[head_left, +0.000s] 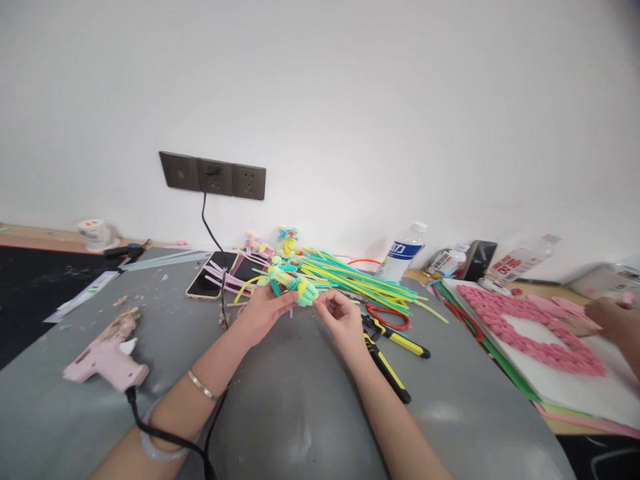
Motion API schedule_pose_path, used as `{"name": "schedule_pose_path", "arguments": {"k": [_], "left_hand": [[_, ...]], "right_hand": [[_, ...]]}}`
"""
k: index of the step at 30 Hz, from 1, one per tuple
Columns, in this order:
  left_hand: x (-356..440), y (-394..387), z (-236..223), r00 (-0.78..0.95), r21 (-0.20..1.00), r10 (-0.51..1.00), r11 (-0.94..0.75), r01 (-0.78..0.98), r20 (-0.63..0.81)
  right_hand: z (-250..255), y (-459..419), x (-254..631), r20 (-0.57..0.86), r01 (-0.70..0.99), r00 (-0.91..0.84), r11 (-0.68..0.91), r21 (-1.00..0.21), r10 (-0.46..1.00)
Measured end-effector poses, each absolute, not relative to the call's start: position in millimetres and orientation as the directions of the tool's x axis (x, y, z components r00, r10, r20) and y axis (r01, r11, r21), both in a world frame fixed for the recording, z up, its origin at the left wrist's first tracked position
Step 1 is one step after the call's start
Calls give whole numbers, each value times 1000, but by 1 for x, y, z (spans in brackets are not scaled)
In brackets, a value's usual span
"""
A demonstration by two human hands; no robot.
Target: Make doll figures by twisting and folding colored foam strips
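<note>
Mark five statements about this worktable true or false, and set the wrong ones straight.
1. The left hand's grip is on the green-and-yellow pipe-cleaner figure. True.
2. The pink glue gun lies to the right of the yellow-and-black pliers. False: the pink glue gun lies well to the left of the yellow-and-black pliers.
3. A black plug sits in the middle wall socket. True.
4. The metal bangle is on the right arm. False: the metal bangle is on the left arm.
5. The bottle with the blue label has a red cap. False: the bottle with the blue label has a white cap.
</note>
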State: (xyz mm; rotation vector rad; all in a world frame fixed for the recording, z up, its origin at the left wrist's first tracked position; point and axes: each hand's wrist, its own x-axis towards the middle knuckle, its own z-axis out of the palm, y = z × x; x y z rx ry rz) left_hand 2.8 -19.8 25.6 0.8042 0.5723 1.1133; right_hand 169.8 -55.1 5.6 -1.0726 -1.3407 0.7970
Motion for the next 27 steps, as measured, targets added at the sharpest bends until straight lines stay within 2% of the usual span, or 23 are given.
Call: {"name": "schedule_pose_path", "arguments": {"k": [11, 19, 24, 27], "left_hand": [[-3, -11, 24, 306, 803, 952, 198, -563, -21], [-3, -13, 23, 336, 814, 935, 282, -509, -114], [-3, -13, 22, 352, 816, 926, 307, -490, -137], [-3, -12, 21, 356, 815, 924, 310, -491, -137]], "right_hand": [[7, -53, 177, 436, 90, 208, 426, -900, 876], [2, -48, 176, 434, 104, 107, 424, -900, 894], [6, -54, 174, 520, 179, 108, 498, -848, 847], [12, -60, 174, 671, 356, 73, 610, -708, 737]]}}
